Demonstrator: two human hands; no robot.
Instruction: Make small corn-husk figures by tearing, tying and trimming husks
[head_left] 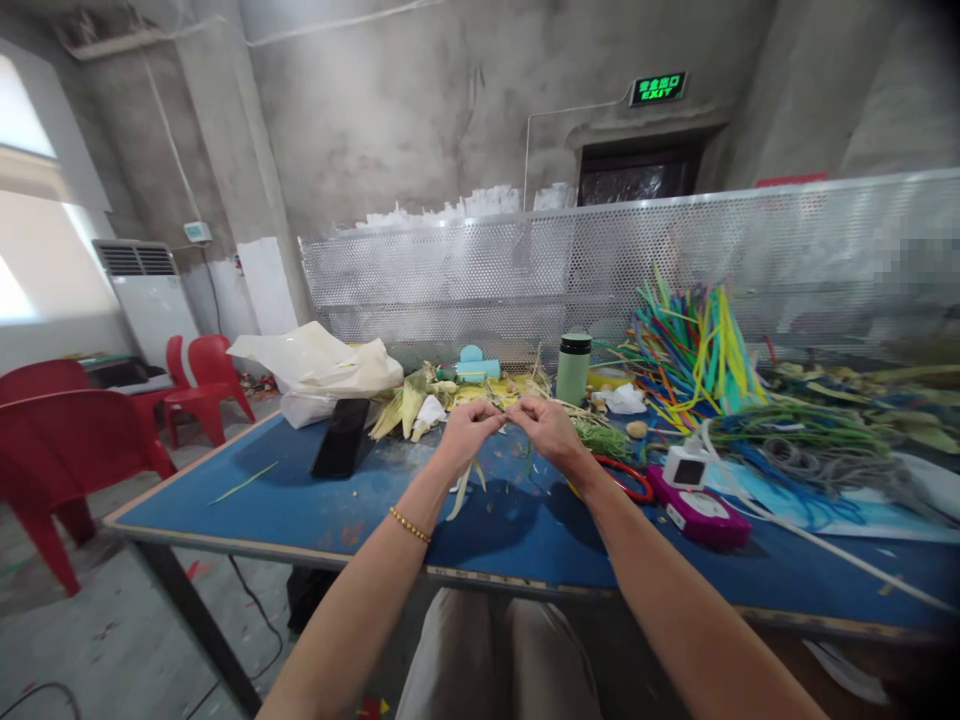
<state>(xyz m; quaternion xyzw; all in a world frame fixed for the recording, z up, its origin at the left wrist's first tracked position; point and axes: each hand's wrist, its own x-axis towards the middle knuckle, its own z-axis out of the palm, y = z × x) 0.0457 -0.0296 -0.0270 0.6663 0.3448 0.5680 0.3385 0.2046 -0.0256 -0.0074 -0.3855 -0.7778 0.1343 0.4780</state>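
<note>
My left hand [469, 434] and my right hand [547, 430] are raised over the near middle of the blue table, fingertips pinched and almost meeting. Between them is a thin, pale green plant strip, like a piece of corn husk [463, 492]. Its loose ends dangle below my left hand, and a thinner green end shows under my right. The exact spot where the fingers grip is too small to make out. Just beyond my left hand lie dried husks [411, 404] and a crumpled white tissue [429, 415]. A green lidded bottle [573, 372] stands behind my right hand.
A black phone [341, 438] and a white plastic bag [322, 362] lie left. To the right are red-handled scissors [626, 478], a purple box [701, 512], a white charger [685, 466] with a cable, colourful pipe cleaners [694, 350] and coiled cords [802, 440]. A perforated metal screen [450, 280] borders the back.
</note>
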